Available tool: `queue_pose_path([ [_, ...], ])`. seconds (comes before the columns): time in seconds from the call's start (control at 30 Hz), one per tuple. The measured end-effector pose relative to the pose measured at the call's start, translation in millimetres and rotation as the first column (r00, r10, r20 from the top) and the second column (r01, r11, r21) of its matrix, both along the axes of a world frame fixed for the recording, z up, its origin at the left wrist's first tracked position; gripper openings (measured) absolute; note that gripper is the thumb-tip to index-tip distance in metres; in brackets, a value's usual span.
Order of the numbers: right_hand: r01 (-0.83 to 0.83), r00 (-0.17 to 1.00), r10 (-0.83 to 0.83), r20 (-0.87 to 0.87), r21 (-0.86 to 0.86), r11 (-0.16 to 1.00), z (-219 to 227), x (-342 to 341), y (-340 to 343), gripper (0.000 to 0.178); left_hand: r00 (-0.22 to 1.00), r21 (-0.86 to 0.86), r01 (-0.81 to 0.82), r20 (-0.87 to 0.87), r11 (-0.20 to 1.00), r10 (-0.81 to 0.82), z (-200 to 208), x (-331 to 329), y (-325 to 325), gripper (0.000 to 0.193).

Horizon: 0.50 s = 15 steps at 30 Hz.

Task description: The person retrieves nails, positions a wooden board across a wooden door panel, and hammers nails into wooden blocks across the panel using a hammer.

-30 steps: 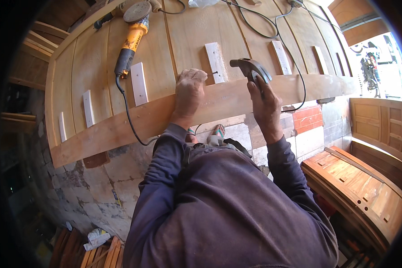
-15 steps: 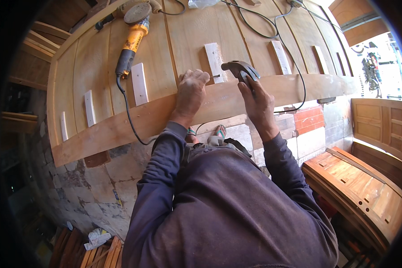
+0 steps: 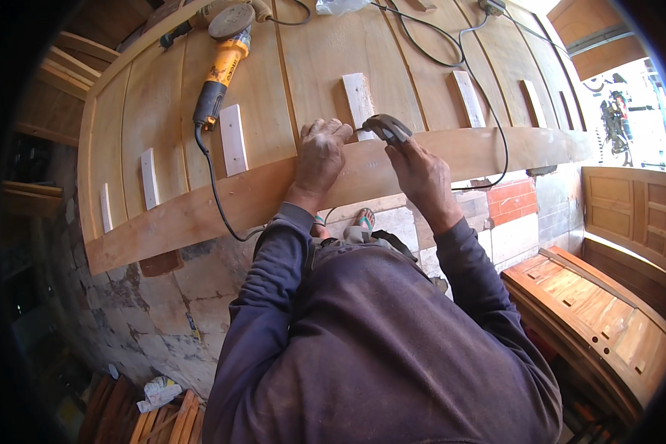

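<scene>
My left hand (image 3: 322, 157) is closed, resting by the inner edge of the long plank (image 3: 259, 181). Its fingers pinch a thin dark nail (image 3: 360, 131) whose end sticks out to the right. In my right hand (image 3: 422, 177) is a claw hammer (image 3: 389, 126), gripped by its handle, which the fingers mostly hide. The hammer's face is right at the nail's outer end. Just beyond lies a pale wooden strip (image 3: 357, 100) on the large panelled wooden door (image 3: 325, 55), its near end against the plank.
A yellow and black angle grinder (image 3: 223, 70) lies on the door at the left, its cord hanging over the plank. Another black cable (image 3: 462, 44) loops across the right side. More pale strips (image 3: 234, 140) stand along the plank. Stacked doors (image 3: 592, 314) are at the lower right.
The hammer has swung left and slightly down, from a small gap to the nail's end. My left hand has barely moved and keeps its pinch.
</scene>
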State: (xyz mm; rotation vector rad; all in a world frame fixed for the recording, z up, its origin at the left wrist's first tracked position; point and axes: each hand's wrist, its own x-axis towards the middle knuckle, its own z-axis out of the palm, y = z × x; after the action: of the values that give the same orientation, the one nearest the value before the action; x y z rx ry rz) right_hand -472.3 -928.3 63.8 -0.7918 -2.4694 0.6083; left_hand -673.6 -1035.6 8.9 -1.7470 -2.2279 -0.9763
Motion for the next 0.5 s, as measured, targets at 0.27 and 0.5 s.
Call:
queue_pose_path([
  [0.27,0.069,0.925,-0.037,-0.379,0.07,0.995,21.2,-2.3,-5.0,0.024,1.0,-0.006,-0.001,-0.004,1.0,0.001,4.0,1.7,-0.6,0.016],
  [0.5,0.111,0.972,-0.141,-0.187,-0.158,0.981,31.2,-1.8,1.6,0.022,1.0,-0.012,-0.003,-0.004,1.0,0.003,1.1,2.2,-4.1,0.017],
])
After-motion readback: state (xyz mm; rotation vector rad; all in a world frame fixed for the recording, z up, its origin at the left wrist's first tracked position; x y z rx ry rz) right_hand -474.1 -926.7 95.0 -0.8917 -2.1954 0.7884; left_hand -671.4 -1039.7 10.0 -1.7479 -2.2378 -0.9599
